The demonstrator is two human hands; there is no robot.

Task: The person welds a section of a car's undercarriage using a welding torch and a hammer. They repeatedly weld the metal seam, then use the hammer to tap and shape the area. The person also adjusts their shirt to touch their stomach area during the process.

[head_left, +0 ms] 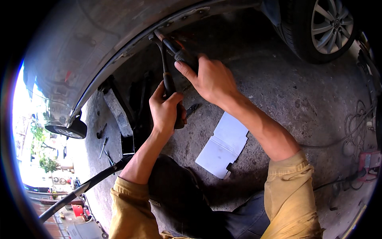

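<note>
My left hand (166,109) grips the dark handle of a hammer (164,63) whose shaft runs up to the lower edge of a grey car body (79,44). My right hand (211,77) is closed on a second tool with a dark and orange handle (175,46), its tip set against the same body edge beside the hammer's head. Both forearms come up from yellow sleeves.
A white folded sheet-metal piece (223,145) lies on the concrete floor. A wheel (322,28) of another car stands top right. Loose hand tools (104,145) lie on the floor at left. A black hose (87,185) runs lower left; cables and a red device (370,165) are at right.
</note>
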